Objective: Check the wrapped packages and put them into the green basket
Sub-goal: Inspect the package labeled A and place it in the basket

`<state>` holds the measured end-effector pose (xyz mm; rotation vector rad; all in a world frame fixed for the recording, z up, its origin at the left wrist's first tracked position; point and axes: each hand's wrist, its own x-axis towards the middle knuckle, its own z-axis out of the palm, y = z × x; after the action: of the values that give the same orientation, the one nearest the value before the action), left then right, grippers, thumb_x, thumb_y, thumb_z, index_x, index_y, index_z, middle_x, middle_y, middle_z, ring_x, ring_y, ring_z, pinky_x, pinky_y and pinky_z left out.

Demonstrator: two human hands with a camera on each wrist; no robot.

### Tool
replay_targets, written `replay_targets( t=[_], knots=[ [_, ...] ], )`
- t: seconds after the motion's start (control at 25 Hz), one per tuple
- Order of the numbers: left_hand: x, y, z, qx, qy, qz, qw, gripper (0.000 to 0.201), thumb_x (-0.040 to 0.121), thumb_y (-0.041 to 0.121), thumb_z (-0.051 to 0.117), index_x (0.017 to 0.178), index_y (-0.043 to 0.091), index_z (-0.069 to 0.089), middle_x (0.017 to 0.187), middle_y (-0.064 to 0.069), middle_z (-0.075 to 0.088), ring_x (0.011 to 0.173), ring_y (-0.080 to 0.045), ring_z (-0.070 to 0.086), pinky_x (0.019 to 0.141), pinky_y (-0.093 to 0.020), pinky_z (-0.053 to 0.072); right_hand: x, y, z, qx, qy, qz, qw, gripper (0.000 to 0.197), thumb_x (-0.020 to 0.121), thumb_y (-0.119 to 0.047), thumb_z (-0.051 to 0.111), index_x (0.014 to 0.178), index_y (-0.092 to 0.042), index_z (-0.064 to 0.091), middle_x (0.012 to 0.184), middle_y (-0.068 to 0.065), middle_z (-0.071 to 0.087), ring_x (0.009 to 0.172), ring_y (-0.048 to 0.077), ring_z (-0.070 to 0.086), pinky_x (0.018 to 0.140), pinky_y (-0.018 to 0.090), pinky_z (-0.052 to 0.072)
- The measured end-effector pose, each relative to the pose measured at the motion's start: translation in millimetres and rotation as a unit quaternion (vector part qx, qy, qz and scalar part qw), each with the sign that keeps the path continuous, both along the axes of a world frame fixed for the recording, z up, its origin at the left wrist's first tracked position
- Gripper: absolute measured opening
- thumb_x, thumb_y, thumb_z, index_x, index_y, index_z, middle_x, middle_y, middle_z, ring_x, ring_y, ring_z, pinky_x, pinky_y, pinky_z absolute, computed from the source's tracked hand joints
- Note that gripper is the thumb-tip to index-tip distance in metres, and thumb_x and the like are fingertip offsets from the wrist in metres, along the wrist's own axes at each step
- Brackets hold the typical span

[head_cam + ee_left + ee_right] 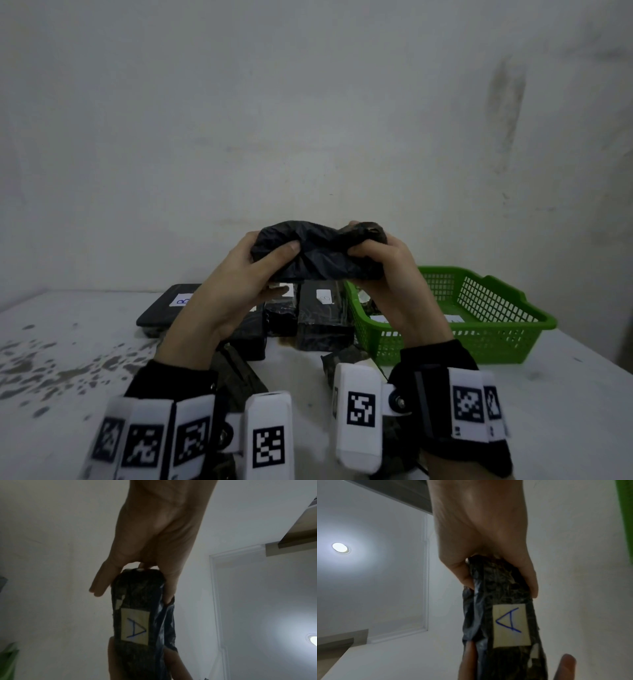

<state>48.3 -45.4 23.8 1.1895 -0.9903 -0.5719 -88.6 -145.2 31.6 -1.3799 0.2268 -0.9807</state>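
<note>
Stained white wall (308,102), ceiling light (340,547)

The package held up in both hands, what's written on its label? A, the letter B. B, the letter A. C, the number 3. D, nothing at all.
B: the pale label on the underside of the black package, gripped at its ends by the left hand and the right hand, bears a blue handwritten A in both wrist views.

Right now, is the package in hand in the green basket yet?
Out. Both hands, left hand and right hand, hold the package above the table, beside the green basket.
</note>
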Motion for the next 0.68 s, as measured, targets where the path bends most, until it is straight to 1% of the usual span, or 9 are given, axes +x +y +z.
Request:
replay_targets(
  t=[0.08, 0.12, 0.2, 0.32, 0.4, 0.48, 0.56, 0.64, 0.68],
  knots=[
    [3, 1, -1, 0.0, -0.005, -0.006, 1.0, 0.04, 0.083, 0.019, 0.06, 0.121, 0.009, 0.054, 0.114, -0.009, 0.066, 0.098, -0.018, 0.067, 0.073, -0.025, 0.057, -3, 0, 0, -0.014, 0.033, 0.017, 0.999, 0.018, 0.084, 0.008, 0.046, 0.089, -0.007, 0.056, 0.079, 0.006, 0.059, 0.075, 0.017, 0.059, 0.067, 0.029, 0.053],
    [6, 0, -1, -0.003, -0.008, 0.005, 1.0, 0.041, 0.082, 0.017, 0.062, 0.121, 0.007, 0.054, 0.114, -0.011, 0.066, 0.096, -0.019, 0.067, 0.072, -0.025, 0.058, -3, 0, -1, -0.019, 0.051, 0.017, 0.998, 0.017, 0.085, 0.006, 0.049, 0.092, -0.006, 0.057, 0.084, 0.008, 0.061, 0.079, 0.019, 0.061, 0.075, 0.033, 0.054],
    [10, 0, -1, -0.011, -0.007, 0.028, 1.0, 0.04, 0.081, 0.013, 0.063, 0.12, 0.005, 0.054, 0.112, -0.014, 0.065, 0.095, -0.021, 0.067, 0.079, -0.032, 0.057, -1, -2, -3, -0.024, 0.069, -0.006, 0.997, 0.021, 0.085, 0.005, 0.053, 0.105, -0.002, 0.059, 0.095, 0.013, 0.064, 0.086, 0.023, 0.064, 0.084, 0.039, 0.054],
    [14, 0, -1, -0.01, -0.005, 0.037, 0.999, 0.04, 0.082, 0.01, 0.063, 0.12, 0.004, 0.053, 0.113, -0.016, 0.064, 0.097, -0.025, 0.066, 0.085, -0.041, 0.054, 2, -2, -5, -0.035, 0.083, -0.051, 0.995, 0.034, 0.085, -0.001, 0.058, 0.119, 0.002, 0.054, 0.105, 0.016, 0.066, 0.091, 0.025, 0.067, 0.086, 0.037, 0.055],
    [14, 1, -1, -0.012, 0.0, 0.028, 1.0, 0.041, 0.081, 0.009, 0.062, 0.121, 0.004, 0.052, 0.114, -0.016, 0.064, 0.098, -0.026, 0.065, 0.082, -0.04, 0.053, 2, 0, -4, -0.042, 0.086, -0.061, 0.994, 0.036, 0.085, -0.001, 0.059, 0.121, 0.001, 0.053, 0.103, 0.013, 0.067, 0.091, 0.023, 0.067, 0.085, 0.034, 0.056],
    [13, 0, 0, -0.017, 0.01, 0.022, 1.0, 0.042, 0.081, 0.009, 0.062, 0.121, 0.003, 0.051, 0.114, -0.015, 0.063, 0.098, -0.025, 0.064, 0.08, -0.037, 0.053, 1, 2, -3, -0.041, 0.076, -0.06, 0.994, 0.039, 0.085, 0.0, 0.058, 0.123, -0.002, 0.052, 0.103, 0.01, 0.066, 0.092, 0.021, 0.066, 0.088, 0.035, 0.054],
    [11, 0, 0, -0.017, 0.008, 0.021, 1.0, 0.043, 0.082, 0.01, 0.062, 0.123, 0.004, 0.049, 0.115, -0.013, 0.062, 0.099, -0.024, 0.064, 0.08, -0.035, 0.053, -2, 5, -1, -0.04, 0.067, -0.045, 0.996, 0.043, 0.086, -0.003, 0.057, 0.128, -0.009, 0.049, 0.113, 0.008, 0.062, 0.097, 0.019, 0.064, 0.091, 0.038, 0.053],
    [12, -3, -1, -0.019, -0.011, 0.025, 0.999, 0.05, 0.08, 0.019, 0.067, 0.124, 0.006, 0.048, 0.117, -0.013, 0.062, 0.099, -0.022, 0.065, 0.08, -0.034, 0.054, -3, 7, 0, -0.032, 0.07, -0.025, 0.997, 0.044, 0.088, -0.009, 0.057, 0.129, -0.02, 0.045, 0.12, 0.003, 0.056, 0.098, 0.017, 0.062, 0.093, 0.046, 0.051],
    [13, -4, -2, -0.02, -0.019, 0.024, 0.999, 0.06, 0.075, 0.031, 0.072, 0.125, 0.007, 0.048, 0.118, -0.013, 0.062, 0.1, -0.021, 0.065, 0.078, -0.033, 0.054, -4, 6, -1, -0.026, 0.073, -0.014, 0.997, 0.044, 0.088, -0.014, 0.058, 0.128, -0.023, 0.045, 0.121, 0.003, 0.055, 0.098, 0.017, 0.062, 0.092, 0.051, 0.049]
  ],
)
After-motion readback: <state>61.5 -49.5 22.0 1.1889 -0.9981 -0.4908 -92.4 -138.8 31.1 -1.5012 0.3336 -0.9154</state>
